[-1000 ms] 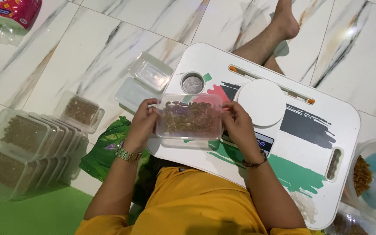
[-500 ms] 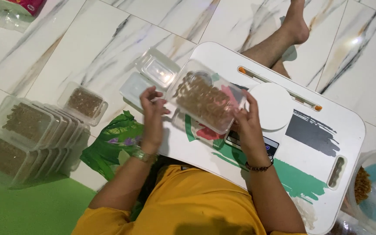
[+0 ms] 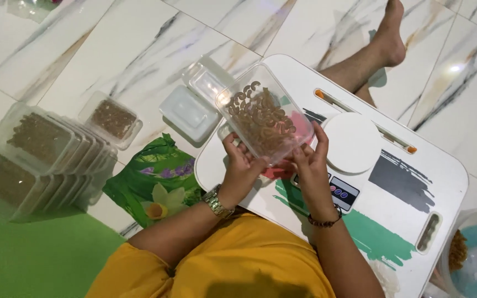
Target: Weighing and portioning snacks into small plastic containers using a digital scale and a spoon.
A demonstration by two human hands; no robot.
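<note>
Both hands hold a clear plastic container [image 3: 261, 115] of curved brown snack pieces, lifted and tilted above the white folding table [image 3: 415, 160]. My left hand [image 3: 238, 165] grips its near left edge; a metal watch sits on that wrist. My right hand [image 3: 307, 160] grips its near right edge, with a bead bracelet on the wrist. A small kitchen scale with a round white platform [image 3: 351, 142] stands on the table just right of the container.
Rows of filled clear containers [image 3: 40, 157] lie on the floor at left, one single filled container [image 3: 111, 118] beside them. Empty clear containers and a lid [image 3: 191, 110] lie near the table's left edge. A bowl of snacks [image 3: 473, 256] sits at the lower right. A bare foot [image 3: 390, 38] rests beyond the table.
The container has gone from lying flat near the table surface to being raised and tilted up toward the far left. Both hands have shifted with it.
</note>
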